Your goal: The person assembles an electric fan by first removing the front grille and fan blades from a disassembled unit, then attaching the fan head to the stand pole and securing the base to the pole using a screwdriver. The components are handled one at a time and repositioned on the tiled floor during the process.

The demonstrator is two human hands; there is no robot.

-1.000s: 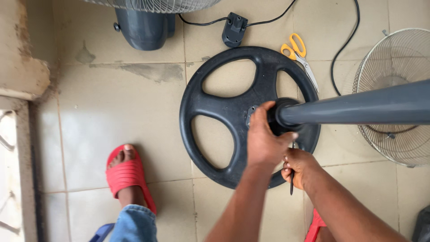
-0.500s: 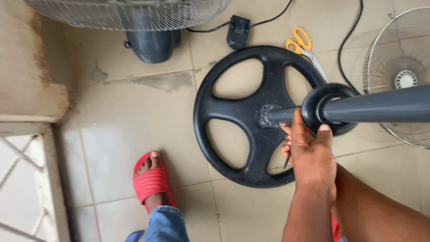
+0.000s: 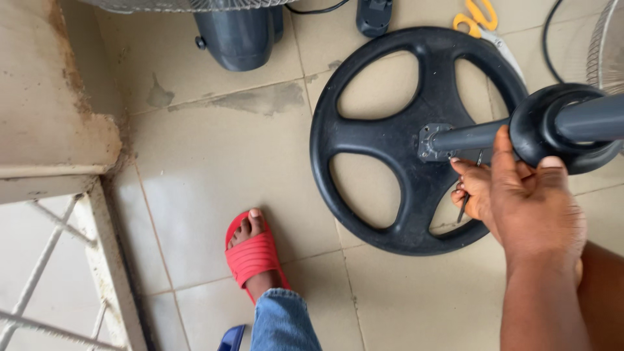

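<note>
A round black fan base point(image 3: 390, 140) with spokes lies on the tiled floor. From a metal bracket at its hub a grey pole point(image 3: 465, 136) runs to the right into a dark collar point(image 3: 552, 127) and a thicker grey tube point(image 3: 595, 117). My left hand point(image 3: 539, 208) grips the collar from below, thumb and fingers on its rim. My right hand point(image 3: 471, 188) sits just behind it, mostly hidden, its fingers closed on a thin dark tool point(image 3: 463, 208) near the bracket.
Yellow-handled scissors point(image 3: 478, 16), a black plug box point(image 3: 374, 14) and a grey fan motor housing point(image 3: 237, 32) lie beyond the base. A wire grille point(image 3: 608, 45) is at the right edge. My foot in a red slide point(image 3: 250, 253) stands beside a concrete ledge point(image 3: 52, 110).
The collar and thick tube have slid away from the hub, baring the thinner pole and bracket. My left hand stayed on the collar; my right hand with the tool now sits behind it.
</note>
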